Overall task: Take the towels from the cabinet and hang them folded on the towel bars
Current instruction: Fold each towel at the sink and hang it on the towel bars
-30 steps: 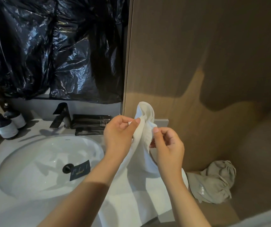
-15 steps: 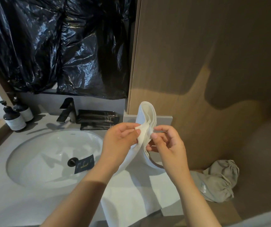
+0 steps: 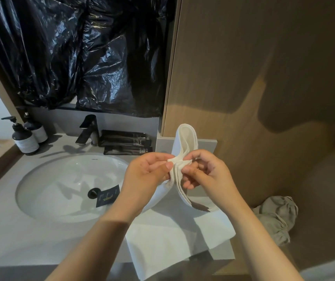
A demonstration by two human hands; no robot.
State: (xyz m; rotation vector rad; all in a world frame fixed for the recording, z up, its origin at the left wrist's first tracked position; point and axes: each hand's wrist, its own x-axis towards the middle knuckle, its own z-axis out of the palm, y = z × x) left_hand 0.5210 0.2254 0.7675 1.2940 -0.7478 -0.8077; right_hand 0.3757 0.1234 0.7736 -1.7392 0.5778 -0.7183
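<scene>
Since a second ago my left hand point(image 3: 148, 175) and right hand point(image 3: 207, 175) sit closer together, both pinching the bunched hem of the white towel point(image 3: 172, 236), which trails onto the counter point(image 3: 10, 240) beside the sink point(image 3: 61, 179), so I should match its corners squarely before folding.

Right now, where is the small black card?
In the head view, the black card lies inside the white sink, just right of the drain and left of the left hand.
</scene>
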